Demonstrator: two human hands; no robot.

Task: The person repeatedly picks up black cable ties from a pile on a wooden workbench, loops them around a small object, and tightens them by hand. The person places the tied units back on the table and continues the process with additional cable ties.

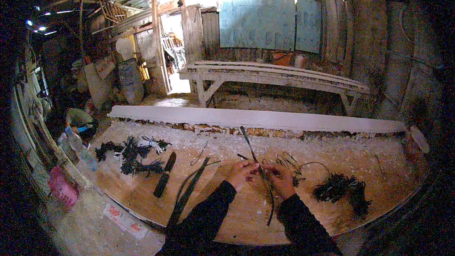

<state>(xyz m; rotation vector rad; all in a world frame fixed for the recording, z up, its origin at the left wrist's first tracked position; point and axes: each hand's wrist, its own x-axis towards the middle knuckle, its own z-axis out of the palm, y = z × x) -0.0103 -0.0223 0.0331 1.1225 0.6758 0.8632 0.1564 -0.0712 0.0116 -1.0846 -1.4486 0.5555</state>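
Observation:
A long, thin dark strip [248,141] slants across the middle of the wooden worktable, its lower end hanging toward me past my fingers. My left hand [241,175] pinches it from the left, fingertips near the strip's middle. From the right, my right hand [280,179] closes on the strip at almost the same spot. A short dark piece sticks out above my left fingers; I cannot tell whether it is joined to the strip. Loops of thin dark cord [290,162] lie just beyond my right hand. Longer dark strips [189,189] rest beside my left forearm.
Left of the strips lies a knife [166,174], near bundles of black cord [137,161] and a white bundle [150,143]. Another black bundle [342,192] sits at right. A raised pale ledge [256,117] bounds the far side. Plastic bottles [78,144] and a pink basket [63,187] stand left.

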